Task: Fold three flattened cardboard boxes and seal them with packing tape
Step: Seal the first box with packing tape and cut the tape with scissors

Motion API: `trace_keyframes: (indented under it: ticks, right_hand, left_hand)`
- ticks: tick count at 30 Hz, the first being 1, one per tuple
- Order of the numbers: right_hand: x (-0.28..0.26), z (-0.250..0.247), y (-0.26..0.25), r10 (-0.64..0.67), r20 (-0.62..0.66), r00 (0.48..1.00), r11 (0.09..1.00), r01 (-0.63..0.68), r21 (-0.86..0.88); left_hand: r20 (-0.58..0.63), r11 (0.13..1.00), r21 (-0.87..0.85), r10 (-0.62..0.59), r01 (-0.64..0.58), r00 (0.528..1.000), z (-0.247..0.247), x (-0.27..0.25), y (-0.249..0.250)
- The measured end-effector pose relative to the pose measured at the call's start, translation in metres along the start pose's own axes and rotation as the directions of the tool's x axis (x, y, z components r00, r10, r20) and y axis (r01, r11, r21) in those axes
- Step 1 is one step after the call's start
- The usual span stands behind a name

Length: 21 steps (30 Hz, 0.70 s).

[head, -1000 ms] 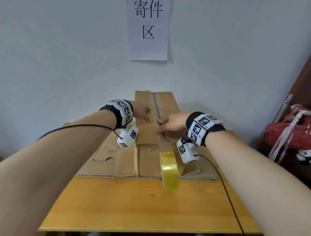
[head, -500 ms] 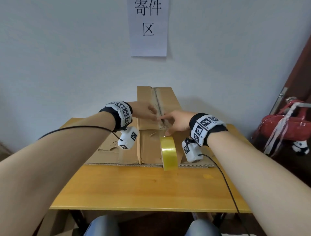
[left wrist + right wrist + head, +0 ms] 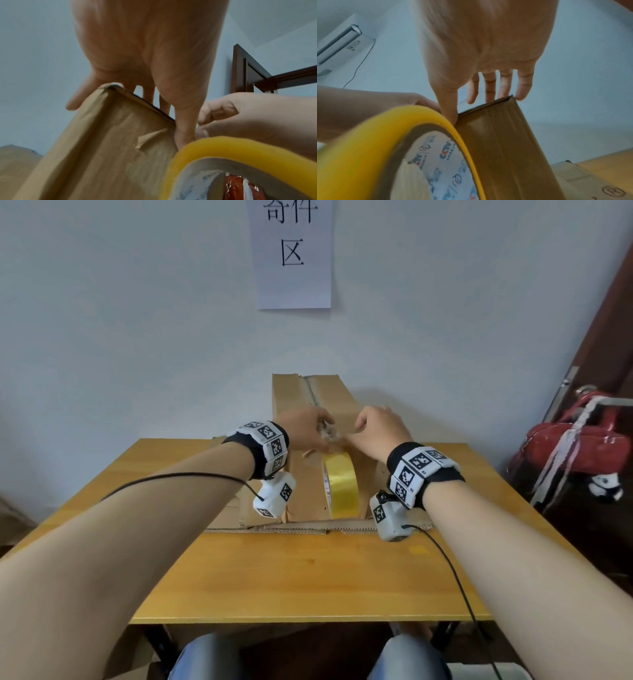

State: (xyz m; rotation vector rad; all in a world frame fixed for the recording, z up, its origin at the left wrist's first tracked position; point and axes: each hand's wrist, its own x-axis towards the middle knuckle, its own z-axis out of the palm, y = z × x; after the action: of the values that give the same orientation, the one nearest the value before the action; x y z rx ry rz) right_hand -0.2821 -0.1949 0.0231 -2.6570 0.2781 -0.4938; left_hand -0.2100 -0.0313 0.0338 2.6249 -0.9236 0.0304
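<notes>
Left hand (image 3: 305, 429) and right hand (image 3: 380, 433) slid to the front edge of the box (image 3: 291, 395), grips flat and pressing down, but the hanging tape roll (image 3: 342, 484) might pull its sticky end loose.

Wall paper sign (image 3: 294, 254) shows 区 under two cropped characters; tape roll core (image 3: 443, 157) reads CCTV.

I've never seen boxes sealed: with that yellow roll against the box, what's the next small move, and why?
Probably tear the tape off just above the tape roll, which sits edge-on against the front of the box; the left hand and right hand both press at its top front edge, where crumpled tape shows.
</notes>
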Motion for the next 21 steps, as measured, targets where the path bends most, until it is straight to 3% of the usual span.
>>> trace_keyframes:
  ticks: [3,5,7,9,16,21]
  right_hand:
    - [-0.011,-0.006,0.006,0.047,0.002,0.999,0.995,-0.047,0.083]
    - [-0.018,-0.008,0.005,0.096,0.16,0.982,0.989,-0.113,0.1]
    - [-0.025,-0.007,0.004,0.139,0.355,0.925,0.979,-0.181,0.088]
    - [-0.03,-0.002,0.003,0.156,0.459,0.875,0.96,-0.243,0.137]
    - [-0.031,0.006,-0.007,0.247,0.446,0.86,0.807,-0.437,0.396]
    - [-0.025,0.012,-0.006,0.272,0.494,0.826,0.747,-0.505,0.432]
  left_hand:
    - [-0.043,1.0,0.007,0.008,-0.007,0.999,0.004,0.001,0.004]
    - [-0.06,1.0,0.018,0.002,-0.001,0.998,0.005,0.001,0.005]
    - [-0.07,1.0,0.014,-0.014,0.015,0.997,0.006,0.002,0.007]
    - [-0.074,0.999,0.011,-0.03,0.031,0.997,0.007,0.002,0.007]
    - [-0.063,1.0,0.0,-0.025,0.025,0.998,0.004,-0.002,0.006]
    - [-0.06,1.0,0.009,-0.026,0.026,0.998,0.003,-0.003,0.007]
